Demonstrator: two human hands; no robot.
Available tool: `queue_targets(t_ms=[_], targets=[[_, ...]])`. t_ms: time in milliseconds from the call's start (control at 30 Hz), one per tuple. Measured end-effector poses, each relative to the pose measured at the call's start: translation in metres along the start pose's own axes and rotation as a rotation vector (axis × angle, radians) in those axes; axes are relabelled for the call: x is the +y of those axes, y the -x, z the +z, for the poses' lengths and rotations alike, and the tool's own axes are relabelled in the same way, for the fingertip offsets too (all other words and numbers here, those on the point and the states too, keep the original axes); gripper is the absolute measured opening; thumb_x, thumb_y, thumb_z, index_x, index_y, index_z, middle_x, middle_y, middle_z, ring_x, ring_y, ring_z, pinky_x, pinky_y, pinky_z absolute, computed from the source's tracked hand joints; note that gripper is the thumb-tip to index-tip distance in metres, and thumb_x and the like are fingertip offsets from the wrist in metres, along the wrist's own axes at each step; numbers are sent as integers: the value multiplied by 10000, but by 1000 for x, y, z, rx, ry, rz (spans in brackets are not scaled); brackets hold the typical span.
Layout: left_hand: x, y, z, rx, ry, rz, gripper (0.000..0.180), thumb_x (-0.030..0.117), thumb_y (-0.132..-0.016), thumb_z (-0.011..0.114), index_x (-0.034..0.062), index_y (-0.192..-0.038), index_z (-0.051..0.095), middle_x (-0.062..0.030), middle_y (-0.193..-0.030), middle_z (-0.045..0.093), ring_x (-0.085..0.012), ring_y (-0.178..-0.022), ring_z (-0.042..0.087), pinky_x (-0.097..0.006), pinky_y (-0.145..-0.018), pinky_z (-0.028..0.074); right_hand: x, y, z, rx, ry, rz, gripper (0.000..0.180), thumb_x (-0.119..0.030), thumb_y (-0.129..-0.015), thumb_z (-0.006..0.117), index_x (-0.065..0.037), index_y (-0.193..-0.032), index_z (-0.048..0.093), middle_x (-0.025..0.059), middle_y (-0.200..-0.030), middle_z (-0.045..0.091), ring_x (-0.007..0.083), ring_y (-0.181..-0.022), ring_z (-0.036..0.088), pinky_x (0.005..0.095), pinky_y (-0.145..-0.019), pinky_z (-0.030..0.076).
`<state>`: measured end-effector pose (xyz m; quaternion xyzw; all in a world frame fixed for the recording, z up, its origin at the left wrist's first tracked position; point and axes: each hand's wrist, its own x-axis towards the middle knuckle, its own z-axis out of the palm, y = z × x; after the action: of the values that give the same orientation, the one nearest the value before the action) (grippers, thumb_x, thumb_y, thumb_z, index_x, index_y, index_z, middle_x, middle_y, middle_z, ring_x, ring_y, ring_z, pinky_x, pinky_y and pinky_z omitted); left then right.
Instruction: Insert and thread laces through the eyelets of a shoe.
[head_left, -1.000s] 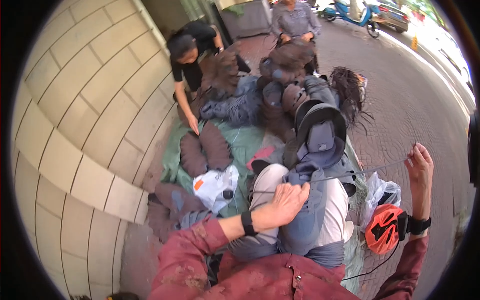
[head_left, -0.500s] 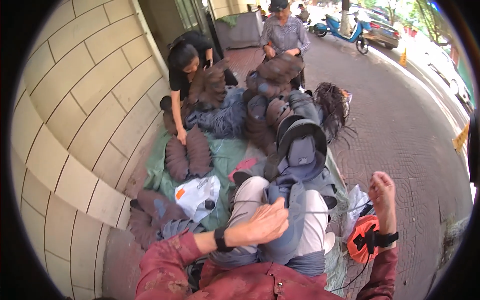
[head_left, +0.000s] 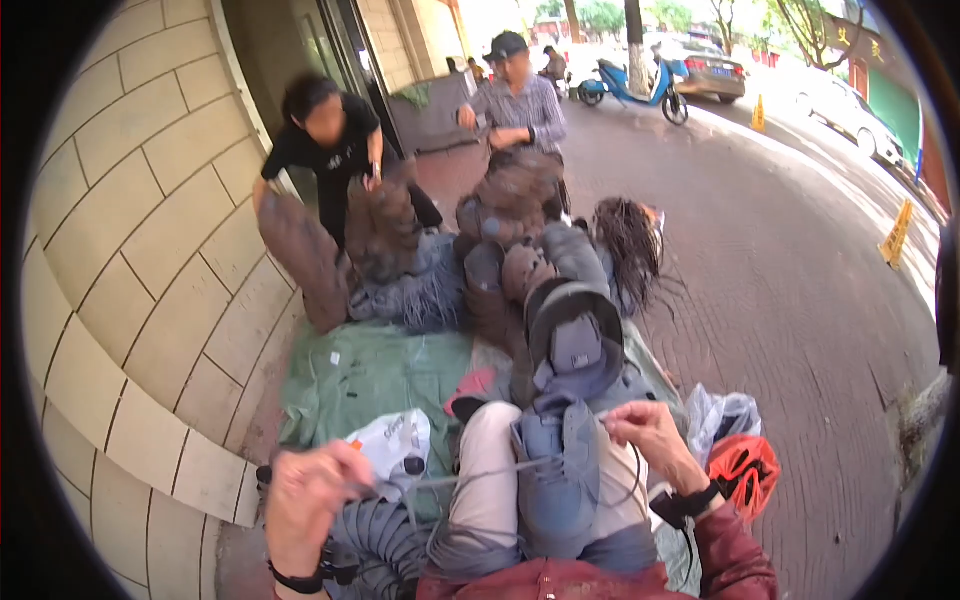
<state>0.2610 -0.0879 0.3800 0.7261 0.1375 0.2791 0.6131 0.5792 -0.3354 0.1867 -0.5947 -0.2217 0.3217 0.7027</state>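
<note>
While resting on the lap (head_left: 490,430), apparently in lacing step: grey-blue shoe upper (head_left: 555,505).
Grey lace (head_left: 485,473) stretched leftward, seemingly pinched by left hand (head_left: 315,490); right hand (head_left: 658,438) near right edge, grasping or not, cannot tell. Next probably calls for even pulling. Farther, pale label (head_left: 579,361) on grey flap (head_left: 572,338), too small for reading; to left, white bag (head_left: 390,452) with dark print.

A wall (head_left: 165,190) of pale blocks with dark joints curves along the left, up to a shadowed doorway (head_left: 265,75); a grey block (head_left: 437,115) stands past it. Patterned brown paving (head_left: 790,330) stretches right, a green sheet (head_left: 385,365) spread over part of the ground. Farther off, a blue scooter (head_left: 657,95) stands near a tree (head_left: 635,40), with a dark car (head_left: 715,70), a white car (head_left: 852,122) and yellow cones (head_left: 896,235) under bright daylight
</note>
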Motion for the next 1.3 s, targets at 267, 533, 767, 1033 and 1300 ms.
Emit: queue_targets(t_ms=[267, 533, 767, 1033, 1300], targets=[[-30, -4, -93, 98, 915, -112, 191, 192, -1060, 538, 23, -973, 517, -52, -1006, 515, -132, -829, 534, -292, -716, 444, -6, -12, 12, 16, 20, -10, 70, 21, -858, 714, 10, -925, 731, -8, -760, 660, 56, -665, 561, 213, -610, 446], [-28, 10, -131, 327, 911, 38, 214, 128, -1071, 505, -53, -1184, 487, -124, -1180, 504, -209, -961, 603, -325, -735, 486, 5, -8, 25, -16, -4, 45, 63, 6, -873, 716, 2, -934, 734, -14, -783, 661, 47, -680, 558, 204, -622, 451], [-26, 23, -157, 278, 791, 173, 382, -27, -1038, 480, -94, -1400, 379, -157, -1214, 495, -190, -951, 599, -273, -731, 519, 6, -6, 28, -62, 69, 65, 86, -3, -847, 698, -1, -916, 749, -9, -797, 675, 52, -697, 572, 208, -633, 463], [-28, 9, -120, 212, 832, 48, 496, -26, -1009, 543, -81, -1459, 342, -118, -1113, 555, -115, -834, 582, -224, -687, 521, 5, -14, 42, 27, 336, -43, 117, -33, -762, 692, 23, -848, 749, 36, -728, 695, 107, -675, 625, 271, -640, 507], [-133, -24, 44, 12, 113, -411, 243, 174, -971, 674, -46, -1067, 714, 38, -739, 575, -37, -623, 474, -195, -535, 354, -6, -20, 64, 93, 705, -368, 181, 1, -669, 656, 52, -842, 642, 116, -677, 636, 168, -622, 612, 294, -600, 494]])
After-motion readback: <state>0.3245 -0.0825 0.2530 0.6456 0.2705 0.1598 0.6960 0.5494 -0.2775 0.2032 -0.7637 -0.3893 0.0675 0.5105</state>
